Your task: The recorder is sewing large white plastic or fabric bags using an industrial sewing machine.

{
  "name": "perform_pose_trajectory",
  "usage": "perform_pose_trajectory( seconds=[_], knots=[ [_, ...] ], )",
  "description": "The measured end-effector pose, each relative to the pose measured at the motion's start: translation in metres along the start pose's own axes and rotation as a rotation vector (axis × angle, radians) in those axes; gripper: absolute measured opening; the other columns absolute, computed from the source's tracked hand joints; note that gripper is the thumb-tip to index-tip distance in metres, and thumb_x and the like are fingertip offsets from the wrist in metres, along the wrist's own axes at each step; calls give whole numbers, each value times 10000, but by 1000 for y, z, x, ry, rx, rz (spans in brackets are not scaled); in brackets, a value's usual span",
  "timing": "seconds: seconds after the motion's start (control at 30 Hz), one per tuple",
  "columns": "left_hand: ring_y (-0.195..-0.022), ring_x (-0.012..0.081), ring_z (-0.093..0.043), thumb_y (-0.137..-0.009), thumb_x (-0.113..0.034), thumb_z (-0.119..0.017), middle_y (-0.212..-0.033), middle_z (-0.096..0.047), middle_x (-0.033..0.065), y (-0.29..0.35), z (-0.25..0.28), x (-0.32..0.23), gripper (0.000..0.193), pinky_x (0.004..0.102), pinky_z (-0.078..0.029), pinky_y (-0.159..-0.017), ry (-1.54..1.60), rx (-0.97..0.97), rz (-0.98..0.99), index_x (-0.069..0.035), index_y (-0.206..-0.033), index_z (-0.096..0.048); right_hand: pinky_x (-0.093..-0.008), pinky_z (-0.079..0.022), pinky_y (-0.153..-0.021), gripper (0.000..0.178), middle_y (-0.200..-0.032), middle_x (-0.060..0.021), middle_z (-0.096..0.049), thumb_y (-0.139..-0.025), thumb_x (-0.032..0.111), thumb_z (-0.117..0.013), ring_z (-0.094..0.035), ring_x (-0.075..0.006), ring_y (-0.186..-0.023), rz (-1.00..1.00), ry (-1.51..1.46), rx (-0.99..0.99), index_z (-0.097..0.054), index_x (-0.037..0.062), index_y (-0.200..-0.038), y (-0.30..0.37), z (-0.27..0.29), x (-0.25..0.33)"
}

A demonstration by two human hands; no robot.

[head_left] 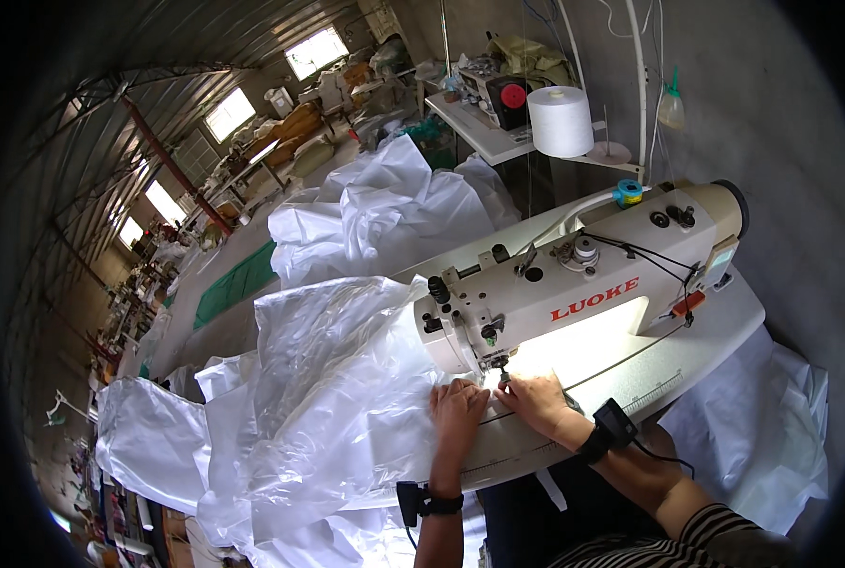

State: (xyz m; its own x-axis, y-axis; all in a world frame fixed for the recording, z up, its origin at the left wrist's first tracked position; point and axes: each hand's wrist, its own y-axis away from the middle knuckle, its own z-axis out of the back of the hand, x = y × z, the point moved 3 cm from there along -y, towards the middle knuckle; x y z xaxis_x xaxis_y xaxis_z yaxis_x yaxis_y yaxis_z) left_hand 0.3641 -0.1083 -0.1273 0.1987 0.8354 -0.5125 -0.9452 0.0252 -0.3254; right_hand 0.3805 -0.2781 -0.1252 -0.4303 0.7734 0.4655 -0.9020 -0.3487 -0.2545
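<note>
A sewing machine [583, 284] with a pale body stands in front of me, its lamp lighting the bed around the needle. Glossy white plastic-like sheeting [318, 398] spreads over the left of the table up to the presser foot. My left hand [458, 412] is just left of the needle, its bent fingers closed on the edge of the sheeting. Close on the needle's right side, my right hand [536, 402] has its thumb and fingers pinched together at the sheeting's edge. The fingertips partly cover the edge at the foot.
More white sheeting [375, 208] is heaped behind the machine, and another piece [754, 426] hangs at the right. A white thread cone [560, 121] sits on a stand at the back. A small oil bottle [671, 106] hangs by the wall. Green cloth [238, 284] lies farther left.
</note>
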Motion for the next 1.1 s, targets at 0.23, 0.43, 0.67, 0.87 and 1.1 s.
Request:
perform_pose_trajectory(
  seconds=[0.23,0.43,0.67,0.87,1.1],
  knots=[
    [-1101,240,-573,-842,-385,-693,-1086,-665,3,-6,-5,-3,308,467,-286,-1124,-86,43,146,-91,-902,-761,-450,-436,-861,169,-884,-52,-649,-916,300,-593,-645,-263,-829,186,226,-262,-655,146,-945,4,4,4],
    [-1028,277,-595,-782,-250,-745,-1003,-668,69,-4,1,2,199,436,-388,-1012,-76,-6,82,-67,-850,-706,-438,-423,-880,93,-877,-16,-576,-884,216,-577,-602,-216,-918,252,97,-222,-644,168,-927,16,7,4],
    [-878,293,-602,-775,-102,-735,-863,-651,65,-5,8,9,71,435,-457,-858,77,-154,-222,-92,-836,-700,-445,-420,-884,99,-888,-27,-577,-907,217,-553,-601,-219,-906,252,129,-211,-624,169,-955,17,7,7],
    [-955,286,-607,-810,-171,-734,-927,-674,54,-16,0,19,69,445,-413,-972,33,-105,-97,-113,-844,-722,-457,-413,-884,138,-911,-33,-599,-916,244,-566,-604,-234,-905,196,218,-168,-649,167,-996,11,-2,3],
    [-987,312,-602,-795,-173,-738,-958,-684,93,-23,-9,35,114,465,-408,-990,44,-155,-115,-89,-869,-717,-498,-418,-878,107,-893,-46,-610,-887,222,-574,-618,-259,-880,183,201,-177,-637,138,-867,4,-9,0]
  ],
)
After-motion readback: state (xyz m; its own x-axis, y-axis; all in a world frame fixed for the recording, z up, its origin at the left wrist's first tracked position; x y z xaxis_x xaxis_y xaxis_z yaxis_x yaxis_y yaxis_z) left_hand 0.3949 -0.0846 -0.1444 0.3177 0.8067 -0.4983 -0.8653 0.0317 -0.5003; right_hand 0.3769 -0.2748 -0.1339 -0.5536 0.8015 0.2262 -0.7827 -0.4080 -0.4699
